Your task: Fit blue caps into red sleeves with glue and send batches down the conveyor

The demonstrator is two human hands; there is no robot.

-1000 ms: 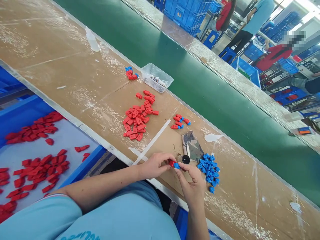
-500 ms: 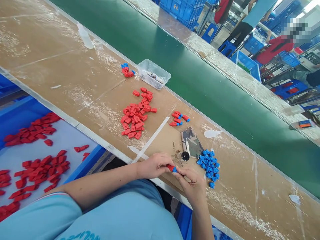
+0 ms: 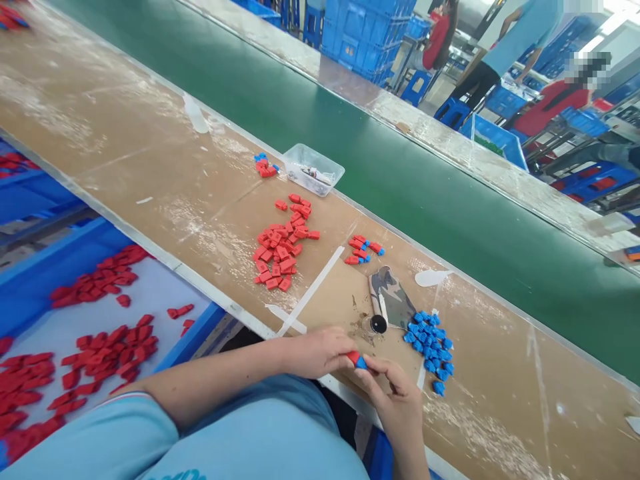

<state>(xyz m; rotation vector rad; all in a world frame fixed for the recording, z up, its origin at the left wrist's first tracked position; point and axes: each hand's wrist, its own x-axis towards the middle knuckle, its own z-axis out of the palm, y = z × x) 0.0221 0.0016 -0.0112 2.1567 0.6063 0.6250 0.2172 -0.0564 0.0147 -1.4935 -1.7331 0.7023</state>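
Observation:
My left hand (image 3: 327, 352) is closed around a small red plastic piece (image 3: 353, 357). My right hand (image 3: 397, 397) pinches the blue plastic piece (image 3: 361, 363) at its tip; the red and blue parts touch end to end. Just beyond my hands stands a small clear jar with a black top (image 3: 379, 324), beside a camouflage cloth (image 3: 397, 300). A heap of blue pieces (image 3: 431, 343) lies to the right of it. Farther left is a pile of red pieces (image 3: 280, 250). Several red pieces with blue tips (image 3: 365, 249) lie beyond the cloth.
A clear plastic tray (image 3: 313, 175) with small items sits by the green conveyor belt (image 3: 400, 167). A blue crate (image 3: 200, 333) of red pieces stands below the table edge on my left. A white bottle (image 3: 195, 115) lies at the far edge. Other people are across the belt.
My view has shifted, so the table and hands sit slightly lower and to the right. Both hands keep hold of the joined red and blue pieces.

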